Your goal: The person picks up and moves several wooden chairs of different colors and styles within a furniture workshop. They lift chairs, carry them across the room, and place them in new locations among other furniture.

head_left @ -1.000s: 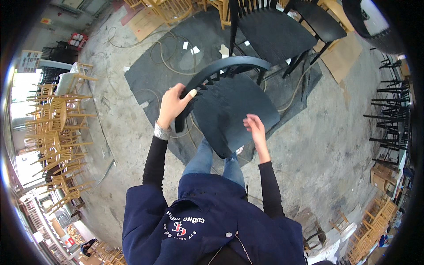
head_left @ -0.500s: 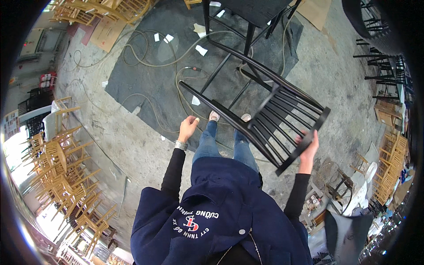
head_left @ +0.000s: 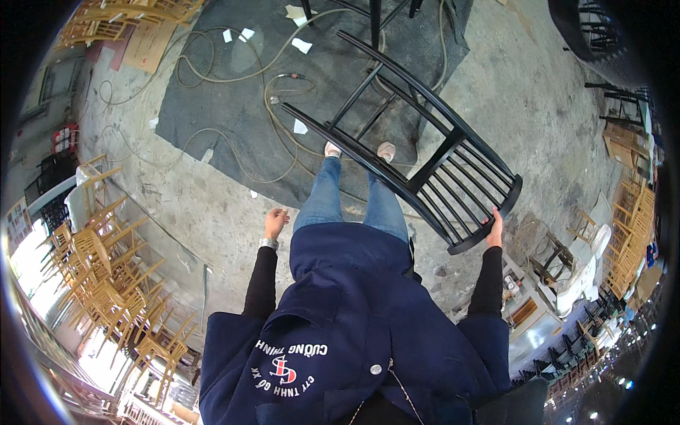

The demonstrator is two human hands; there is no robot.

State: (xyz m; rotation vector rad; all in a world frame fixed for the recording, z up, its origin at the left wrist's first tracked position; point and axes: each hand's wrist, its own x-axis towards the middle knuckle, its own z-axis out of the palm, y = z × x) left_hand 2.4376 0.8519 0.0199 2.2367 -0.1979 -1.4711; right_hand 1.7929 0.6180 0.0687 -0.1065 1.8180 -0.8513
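A black wooden chair (head_left: 437, 160) with a spindle back stands tilted in front of me, to the right. My right hand (head_left: 494, 228) is closed around the curved top rail of its back, at the near right end. My left hand (head_left: 276, 222) hangs beside my left thigh, away from the chair. Its fingers are curled, and whether anything small sits between them is hidden. Beyond the held chair, the black legs of another piece of furniture (head_left: 375, 25) show at the top edge.
A dark mat (head_left: 234, 127) lies under my feet, crossed by a looping hose (head_left: 244, 167) and dotted with white scraps (head_left: 302, 46). Unpainted wooden chairs (head_left: 106, 248) are piled at left, more (head_left: 627, 237) at right. A cardboard sheet (head_left: 147, 49) lies far left.
The chair has turned in my right hand, and its back appears flatter. My left hand has come down nearer my body. The black furniture beyond has slid mostly out of the top of the view.
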